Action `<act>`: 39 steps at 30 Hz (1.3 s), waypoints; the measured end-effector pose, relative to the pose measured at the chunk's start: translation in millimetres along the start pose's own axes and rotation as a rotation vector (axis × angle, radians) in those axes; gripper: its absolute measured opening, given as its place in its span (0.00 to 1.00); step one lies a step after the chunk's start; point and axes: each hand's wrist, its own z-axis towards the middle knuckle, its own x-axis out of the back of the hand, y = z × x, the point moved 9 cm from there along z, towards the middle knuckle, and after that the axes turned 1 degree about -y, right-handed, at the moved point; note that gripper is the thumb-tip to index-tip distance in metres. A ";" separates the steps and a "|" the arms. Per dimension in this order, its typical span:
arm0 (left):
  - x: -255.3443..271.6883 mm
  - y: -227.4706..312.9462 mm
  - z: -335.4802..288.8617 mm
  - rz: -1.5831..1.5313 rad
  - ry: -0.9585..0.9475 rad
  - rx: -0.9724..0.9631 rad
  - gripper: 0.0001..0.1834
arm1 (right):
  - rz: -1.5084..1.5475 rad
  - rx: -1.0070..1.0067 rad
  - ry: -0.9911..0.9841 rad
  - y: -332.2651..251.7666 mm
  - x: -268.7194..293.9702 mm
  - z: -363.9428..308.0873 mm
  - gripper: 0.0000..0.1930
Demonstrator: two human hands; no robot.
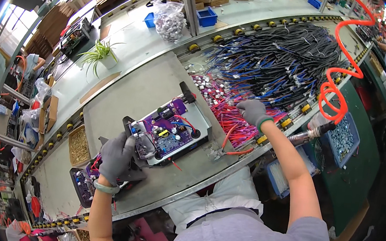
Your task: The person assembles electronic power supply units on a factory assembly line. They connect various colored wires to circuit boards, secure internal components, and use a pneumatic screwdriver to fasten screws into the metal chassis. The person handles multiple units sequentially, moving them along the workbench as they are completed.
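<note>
My left hand (pixel 116 157), in a grey glove, is closed at the left end of an open metal chassis (pixel 202 138). Inside that chassis lies a purple circuit board (pixel 168 132) with red and blue wires running to a black round fitting. My right hand (pixel 254 113), gloved too, is over the near edge of a heap of pink and red wires (pixel 235 125). Its fingers are curled, and what they hold, if anything, is too small to tell. Orange-handled cutters (pixel 230 151) lie on the bench between the chassis and my body.
Black cables (pixel 281 59) pile beyond the pink wires. A second board unit (pixel 81 186) sits by my left wrist. An air screwdriver (pixel 313 134) hangs from a coiled orange hose (pixel 333 84) at right, near a blue bin (pixel 343 140). Left stands a box of brass-coloured screws (pixel 78 145).
</note>
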 end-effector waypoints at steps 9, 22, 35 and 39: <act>3.6 -1.1 -4.8 0.144 0.094 -0.065 0.19 | -0.271 0.234 -0.138 -42.2 -60.4 26.1 0.10; 2.2 -1.8 -3.4 0.124 0.073 -0.043 0.18 | 0.091 -0.047 -0.065 16.1 22.3 14.9 0.17; 42.4 30.9 -12.7 0.160 0.424 -0.230 0.21 | 1.061 0.032 0.049 -36.7 119.6 -17.8 0.08; 54.4 69.1 -2.4 -0.048 0.349 -0.297 0.21 | 0.521 0.235 0.152 -54.0 124.3 -8.5 0.09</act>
